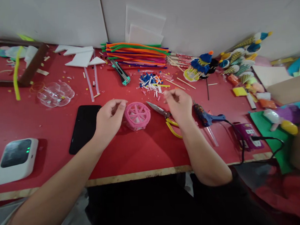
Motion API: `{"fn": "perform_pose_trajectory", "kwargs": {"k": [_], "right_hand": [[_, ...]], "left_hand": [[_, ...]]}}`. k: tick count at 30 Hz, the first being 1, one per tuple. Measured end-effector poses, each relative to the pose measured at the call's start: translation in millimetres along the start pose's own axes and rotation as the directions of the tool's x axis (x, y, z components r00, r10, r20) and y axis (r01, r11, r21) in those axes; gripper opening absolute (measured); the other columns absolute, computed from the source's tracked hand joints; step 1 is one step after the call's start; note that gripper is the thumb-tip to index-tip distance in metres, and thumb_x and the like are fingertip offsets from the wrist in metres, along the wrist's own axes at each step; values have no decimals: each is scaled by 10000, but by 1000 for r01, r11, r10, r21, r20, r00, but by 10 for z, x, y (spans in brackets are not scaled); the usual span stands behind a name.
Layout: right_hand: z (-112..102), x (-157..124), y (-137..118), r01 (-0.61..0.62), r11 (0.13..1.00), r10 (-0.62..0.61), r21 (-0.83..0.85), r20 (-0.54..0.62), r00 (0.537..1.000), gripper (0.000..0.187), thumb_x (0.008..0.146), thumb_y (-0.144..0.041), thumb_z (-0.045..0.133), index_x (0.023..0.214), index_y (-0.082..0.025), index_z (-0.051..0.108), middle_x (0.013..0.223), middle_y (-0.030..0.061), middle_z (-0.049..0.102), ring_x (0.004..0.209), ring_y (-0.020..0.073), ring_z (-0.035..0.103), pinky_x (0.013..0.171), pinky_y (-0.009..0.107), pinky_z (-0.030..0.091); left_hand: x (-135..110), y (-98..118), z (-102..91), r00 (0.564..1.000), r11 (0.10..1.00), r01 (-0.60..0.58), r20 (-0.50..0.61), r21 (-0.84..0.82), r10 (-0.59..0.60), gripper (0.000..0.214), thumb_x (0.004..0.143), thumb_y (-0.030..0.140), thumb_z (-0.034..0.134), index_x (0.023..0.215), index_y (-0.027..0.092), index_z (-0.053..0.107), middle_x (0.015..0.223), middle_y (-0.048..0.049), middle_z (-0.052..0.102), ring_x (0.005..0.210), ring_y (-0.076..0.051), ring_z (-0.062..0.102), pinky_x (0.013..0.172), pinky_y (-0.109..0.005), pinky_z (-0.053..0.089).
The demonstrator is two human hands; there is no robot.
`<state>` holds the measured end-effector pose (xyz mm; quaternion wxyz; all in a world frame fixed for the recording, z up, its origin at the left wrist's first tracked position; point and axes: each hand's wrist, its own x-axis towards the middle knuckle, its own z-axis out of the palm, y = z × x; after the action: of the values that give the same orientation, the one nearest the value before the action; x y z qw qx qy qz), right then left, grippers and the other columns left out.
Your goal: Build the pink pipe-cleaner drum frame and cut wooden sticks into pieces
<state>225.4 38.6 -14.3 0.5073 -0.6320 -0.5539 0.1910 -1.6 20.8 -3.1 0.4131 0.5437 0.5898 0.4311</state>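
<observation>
My left hand [111,118] is just left of a small round pink object [137,115] with a spoked top, like a wheel, and clear sides. Thumb and forefinger are pinched together by its rim; I cannot make out anything between them. To the right, my right hand [179,104] is raised with its fingertips drawn together in a pinch, and whatever they may hold is too small to see. Below that hand lie scissors [167,114] with yellow handles, their blades pointing toward the pink object. A black phone [84,128] lies partly behind my left hand.
A blue glue gun [206,116] with a cord and a purple power box [246,134] are on the right. Behind are coloured pipe cleaners [137,55], a cutter knife [120,73] and a pile of cut bits [151,82]. A white device [16,161] stands left.
</observation>
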Motion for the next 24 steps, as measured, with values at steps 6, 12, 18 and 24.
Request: {"fn": "perform_pose_trajectory", "kwargs": {"k": [6, 12, 18, 24], "right_hand": [[71, -86, -27, 305, 919, -296, -249, 74, 952, 180, 891, -291, 545, 742, -221, 617, 830, 45, 677, 769, 185, 624, 773, 379, 514], [77, -236, -227, 572, 811, -563, -123, 106, 820, 248, 907, -266, 561, 1151, -269, 610, 1099, 67, 688, 1069, 239, 614, 962, 463, 478], [172, -452, -400, 659, 718, -695, 224, 268, 667, 118, 897, -285, 616, 995, -231, 654, 856, 21, 728, 847, 180, 658, 853, 391, 528], [152, -447, -444, 536, 795, -600, 284, 244, 762, 94, 884, -256, 646, 961, -252, 700, 884, 1, 758, 861, 163, 647, 881, 379, 509]], "left_hand": [[49, 7, -82, 967, 910, -235, -9, 341, 253, 222, 903, 352, 552, 983, 203, 696, 942, -42, 698, 788, -155, 641, 718, -278, 518], [-25, 53, -78, 849, 786, -455, -62, 418, 524, 221, 906, 362, 577, 1028, 200, 664, 962, -50, 649, 683, -128, 586, 643, -272, 499], [-125, 14, -24, 673, 577, -686, 85, 442, 735, 359, 864, 430, 636, 1126, 186, 609, 998, -77, 697, 880, -214, 647, 830, -361, 517], [-132, 44, -44, 703, 626, -663, 54, 411, 709, 348, 831, 417, 684, 1082, 187, 613, 995, -70, 700, 880, -211, 651, 789, -344, 528]]}}
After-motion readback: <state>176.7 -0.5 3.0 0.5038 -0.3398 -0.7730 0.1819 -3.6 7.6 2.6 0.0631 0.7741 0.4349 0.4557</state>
